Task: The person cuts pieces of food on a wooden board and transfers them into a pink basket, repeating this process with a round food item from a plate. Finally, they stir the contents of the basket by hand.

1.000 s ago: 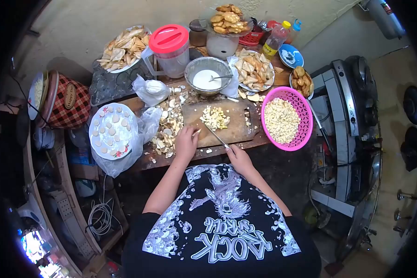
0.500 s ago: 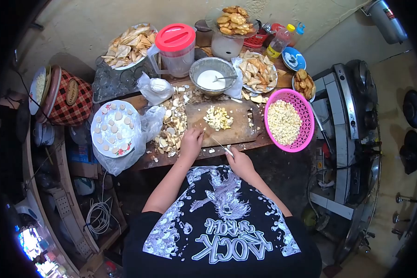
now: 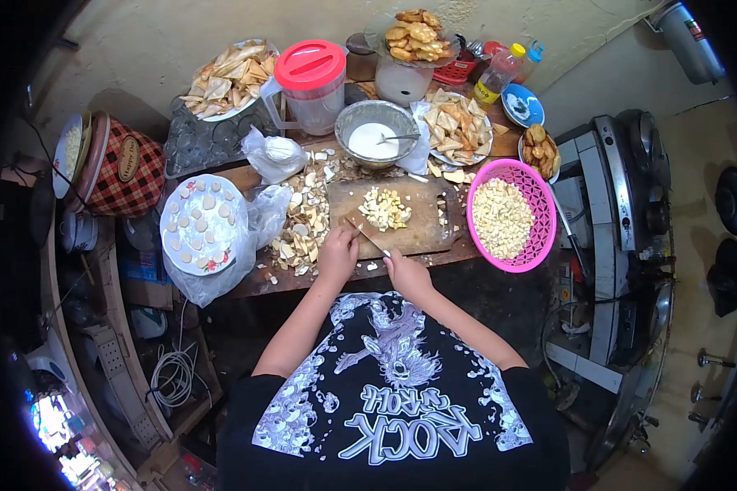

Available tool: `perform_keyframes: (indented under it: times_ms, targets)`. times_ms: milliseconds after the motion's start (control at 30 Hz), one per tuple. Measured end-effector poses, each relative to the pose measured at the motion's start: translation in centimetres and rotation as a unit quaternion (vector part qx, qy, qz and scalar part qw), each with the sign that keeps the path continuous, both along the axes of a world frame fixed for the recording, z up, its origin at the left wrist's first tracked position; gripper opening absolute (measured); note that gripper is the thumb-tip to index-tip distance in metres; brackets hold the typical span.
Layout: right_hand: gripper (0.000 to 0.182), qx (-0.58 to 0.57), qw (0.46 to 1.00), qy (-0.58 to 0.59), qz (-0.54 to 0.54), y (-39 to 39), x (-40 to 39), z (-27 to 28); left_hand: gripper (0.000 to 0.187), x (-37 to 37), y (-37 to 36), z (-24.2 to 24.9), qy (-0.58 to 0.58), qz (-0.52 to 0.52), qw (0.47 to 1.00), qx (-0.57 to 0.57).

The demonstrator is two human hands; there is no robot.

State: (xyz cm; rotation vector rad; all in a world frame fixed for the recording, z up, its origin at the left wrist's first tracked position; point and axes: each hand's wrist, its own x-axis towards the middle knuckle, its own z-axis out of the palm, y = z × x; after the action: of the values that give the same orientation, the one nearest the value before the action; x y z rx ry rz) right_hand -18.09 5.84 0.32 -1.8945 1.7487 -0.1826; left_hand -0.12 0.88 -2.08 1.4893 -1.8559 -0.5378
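My right hand (image 3: pixel 409 277) is closed on the handle of a knife (image 3: pixel 373 240), whose blade slants up and left over the wooden cutting board (image 3: pixel 418 235). The tip is close to my left hand (image 3: pixel 338 250), which is closed at the board's lower left edge; what its fingers hold is too small to name. Small pale yellow diced pieces (image 3: pixel 385 209) lie heaped mid-board. Left of the board are peelings and scraps (image 3: pixel 305 217). To its right stands a pink basket (image 3: pixel 546 215) holding many diced pieces (image 3: pixel 502 219).
Behind the board are a metal bowl of white liquid (image 3: pixel 376 131), a red-lidded pitcher (image 3: pixel 311 82) and plates of folded pastries (image 3: pixel 458 131). A floral plate (image 3: pixel 196 245) with small discs sits at left, over a plastic bag. A stove (image 3: pixel 614 188) stands at right.
My right hand has moved left and slightly up. The knife's blade has shifted left, and its tip is now beside my left hand's fingers. The left hand has barely moved.
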Motion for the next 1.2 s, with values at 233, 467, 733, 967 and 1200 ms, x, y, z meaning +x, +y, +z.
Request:
perform_keyframes:
  times_ms: [233, 467, 733, 967, 1200]
  targets:
    - [0.026, -0.001, 0.999, -0.032, 0.004, 1.2, -1.1, 1.4, 0.006, 0.1, 0.0, -0.2, 0.006, 0.004, 1.000, 0.023]
    - [0.026, 0.023, 0.999, -0.011, 0.024, 0.5, -0.1, 0.2, 0.006, 0.5, 0.1, -0.1, 0.009, 0.009, 1.000, 0.027]
    - [0.026, -0.007, 1.000, 0.007, 0.018, 1.0, -0.4, 0.5, 0.008, 0.5, 0.6, 0.7, -0.005, 0.013, 1.000, 0.020]
    - [0.026, 0.012, 1.000, -0.011, 0.021, -0.3, 0.7, -0.4, 0.008, 0.5, 0.6, 0.6, 0.001, 0.006, 1.000, 0.022]
    - [0.028, -0.003, 0.999, -0.035, 0.008, 0.3, -0.3, 0.8, 0.007, 0.7, 0.9, 0.2, 0.016, 0.008, 1.000, 0.021]
